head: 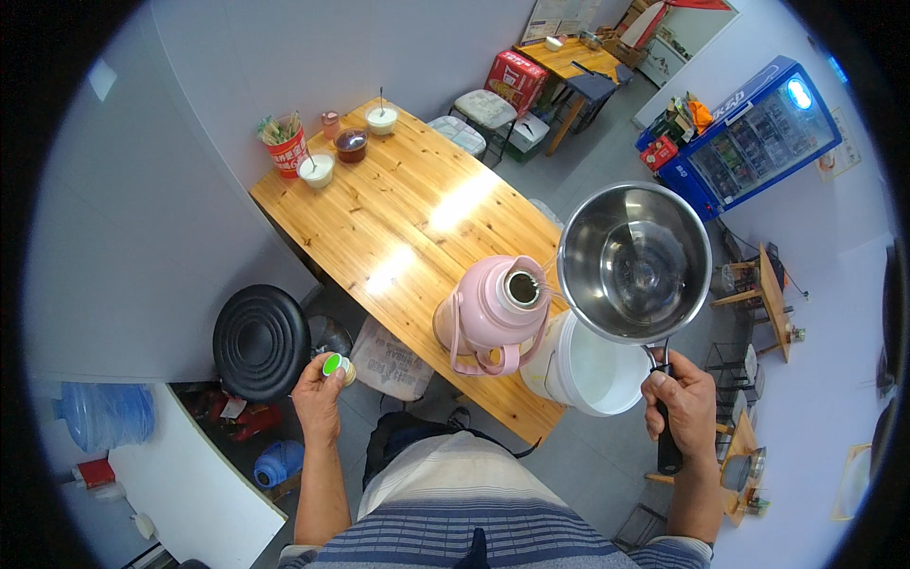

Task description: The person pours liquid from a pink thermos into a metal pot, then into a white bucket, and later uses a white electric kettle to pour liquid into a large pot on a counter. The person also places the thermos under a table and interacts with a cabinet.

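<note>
My right hand [679, 405] grips the black handle of a steel saucepan [633, 263], tilted towards a pink thermos flask [490, 306]. Thin streams of liquid run between the pan's rim and the open neck of the flask, which stands on the wooden table [398, 227]. Just below the pan is a white plastic bucket [604, 370], partly hidden by it, beside the table edge. To the left, away from the flask, my left hand [318, 398] holds a small stopper [340, 368] with a green end between thumb and fingers.
Tubs with spoons [316, 171], a dark-filled bowl [351, 145] and a red cup of sticks [288, 153] stand at the table's far end. Near my left hand are a round black stool seat [261, 343] and a cushioned stool [391, 361]. A blue drinks fridge [753, 135] stands beyond.
</note>
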Demonstrator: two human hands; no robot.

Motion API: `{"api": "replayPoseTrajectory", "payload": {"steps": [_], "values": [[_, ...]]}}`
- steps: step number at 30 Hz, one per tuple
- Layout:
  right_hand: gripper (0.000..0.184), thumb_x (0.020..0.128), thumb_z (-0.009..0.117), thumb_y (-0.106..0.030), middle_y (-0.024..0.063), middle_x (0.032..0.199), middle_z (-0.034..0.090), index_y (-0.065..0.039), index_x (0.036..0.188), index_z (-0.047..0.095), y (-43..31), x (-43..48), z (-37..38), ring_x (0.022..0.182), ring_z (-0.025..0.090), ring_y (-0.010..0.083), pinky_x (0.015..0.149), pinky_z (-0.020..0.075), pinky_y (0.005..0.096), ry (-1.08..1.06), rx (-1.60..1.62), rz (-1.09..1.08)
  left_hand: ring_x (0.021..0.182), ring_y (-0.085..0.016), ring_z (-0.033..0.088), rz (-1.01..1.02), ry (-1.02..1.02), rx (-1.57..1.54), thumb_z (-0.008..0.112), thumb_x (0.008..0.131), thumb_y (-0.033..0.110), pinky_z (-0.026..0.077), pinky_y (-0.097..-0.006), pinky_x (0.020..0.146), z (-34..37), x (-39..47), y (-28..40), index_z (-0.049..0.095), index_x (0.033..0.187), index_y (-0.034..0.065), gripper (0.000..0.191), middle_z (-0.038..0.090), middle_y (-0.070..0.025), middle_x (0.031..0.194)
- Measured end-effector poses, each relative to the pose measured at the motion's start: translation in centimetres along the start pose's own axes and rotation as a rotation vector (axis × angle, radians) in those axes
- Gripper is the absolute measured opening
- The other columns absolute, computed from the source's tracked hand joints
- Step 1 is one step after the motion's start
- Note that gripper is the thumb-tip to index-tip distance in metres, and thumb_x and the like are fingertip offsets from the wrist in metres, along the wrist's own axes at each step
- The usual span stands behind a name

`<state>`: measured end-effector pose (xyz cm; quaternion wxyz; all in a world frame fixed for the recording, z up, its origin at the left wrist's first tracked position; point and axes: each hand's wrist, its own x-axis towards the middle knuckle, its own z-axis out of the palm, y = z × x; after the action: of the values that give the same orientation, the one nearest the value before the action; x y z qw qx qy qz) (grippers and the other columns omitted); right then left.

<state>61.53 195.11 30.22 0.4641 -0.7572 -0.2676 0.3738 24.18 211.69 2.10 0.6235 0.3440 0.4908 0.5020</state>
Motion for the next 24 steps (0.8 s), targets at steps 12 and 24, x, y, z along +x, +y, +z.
{"api": "replayPoseTrajectory", "payload": {"steps": [12,24], "values": [[0.035,0.096,0.056,-0.010,0.0026,0.065,0.056,0.010,0.125,0.058,-0.19,0.12,-0.05,0.043,0.050,0.0069,0.037,0.0400,0.0224,-0.043,-0.108,-0.041,0.093,-0.014,0.068,-0.017,0.005,0.001,0.072,0.089,-0.001,0.055,-0.0293,0.089,0.26,0.11,0.07,0.066,0.121,-0.0044,0.033,0.069,-0.0075,0.106],[0.034,0.096,0.056,-0.008,0.0032,0.066,0.058,0.011,0.124,0.059,-0.43,0.07,0.36,0.042,0.049,0.0070,0.038,0.0389,0.0222,-0.008,-0.081,-0.032,0.094,-0.014,0.067,-0.021,-0.008,-0.009,0.072,0.089,-0.001,0.055,-0.0285,0.088,0.34,-0.08,0.05,0.066,0.120,-0.0041,0.032,0.069,-0.0066,0.106]]}}
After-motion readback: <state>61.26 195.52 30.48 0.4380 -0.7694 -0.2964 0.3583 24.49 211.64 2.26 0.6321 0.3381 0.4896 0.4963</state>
